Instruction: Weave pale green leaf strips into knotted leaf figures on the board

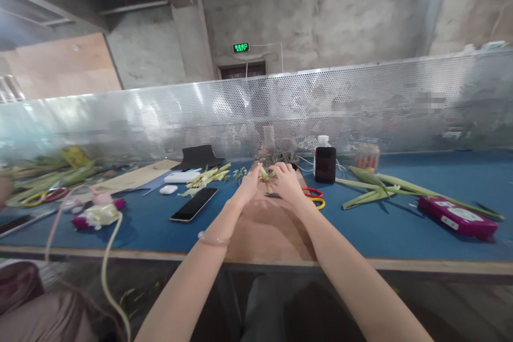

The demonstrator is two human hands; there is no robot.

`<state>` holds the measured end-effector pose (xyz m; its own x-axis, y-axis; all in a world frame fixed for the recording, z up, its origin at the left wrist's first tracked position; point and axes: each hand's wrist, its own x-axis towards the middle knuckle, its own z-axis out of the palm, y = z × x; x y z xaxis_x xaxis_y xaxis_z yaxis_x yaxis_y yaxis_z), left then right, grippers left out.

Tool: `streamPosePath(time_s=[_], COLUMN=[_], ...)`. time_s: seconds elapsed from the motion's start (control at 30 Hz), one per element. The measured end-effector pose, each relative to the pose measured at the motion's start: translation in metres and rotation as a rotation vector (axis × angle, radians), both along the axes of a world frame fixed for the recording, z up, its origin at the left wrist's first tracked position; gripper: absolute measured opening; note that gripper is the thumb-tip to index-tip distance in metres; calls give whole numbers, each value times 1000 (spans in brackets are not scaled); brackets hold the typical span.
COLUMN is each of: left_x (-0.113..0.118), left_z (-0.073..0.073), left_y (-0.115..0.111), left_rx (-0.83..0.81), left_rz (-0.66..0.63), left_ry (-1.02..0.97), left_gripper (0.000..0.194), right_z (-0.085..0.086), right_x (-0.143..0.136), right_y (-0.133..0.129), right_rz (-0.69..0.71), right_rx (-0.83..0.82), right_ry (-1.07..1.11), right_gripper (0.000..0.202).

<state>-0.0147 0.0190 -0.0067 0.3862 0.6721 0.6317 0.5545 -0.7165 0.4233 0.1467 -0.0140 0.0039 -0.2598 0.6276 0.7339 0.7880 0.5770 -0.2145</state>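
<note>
Yellowish green strip (266, 176), blue tabletop (372, 232); red and yellow scissors (319, 200)

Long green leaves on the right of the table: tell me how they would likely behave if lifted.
The long green leaves look light, being thin and narrow. They would probably flex and droop toward the ends, given their length. They seem unlikely to roll, lying flat on the blue table, but may drag one another where they cross.
</note>
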Motion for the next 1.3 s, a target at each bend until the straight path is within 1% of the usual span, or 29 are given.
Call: streamPosePath(time_s=[0.13, 0.27, 0.33, 0.47, 0.53, 0.73, 0.93, 1.13, 1.3], left_x=[-2, -1, 0, 2, 2, 0, -3, -3, -3], left_z=[1, 2, 2, 6, 10, 15, 16, 17, 14], left_y=[-3, -7, -8, -12, -14, -19, -19, -20, -17], left_rx=[55, 105, 141, 233, 274, 370, 403, 380, 295], left_rz=[5, 29, 59, 142, 170, 179, 172, 171, 162], left_ry=[110, 193, 219, 266, 305, 397, 408, 346, 230], left_gripper=[70, 68, 59, 22, 13, 13, 15, 15, 13], right_z=[-2, -5, -6, -6, -7, -8, -3, 0, -5], right_x=[-3, -4, -4, -7, -8, -9, -4, 1, 3], right_y=[-2, 2, 4, 7, 8, 11, 9, 7, 10], right_rz=[9, -6, -8, -13, 0, 81, 117, 124, 105], right_rx=[82, 122, 135, 153, 149, 97, 51, 12, -14], right_ry=[-93, -133, -141, -115, -99, -44, 32, 90, 108], right_gripper=[19, 13, 12, 11, 10, 7, 8, 5, 6])
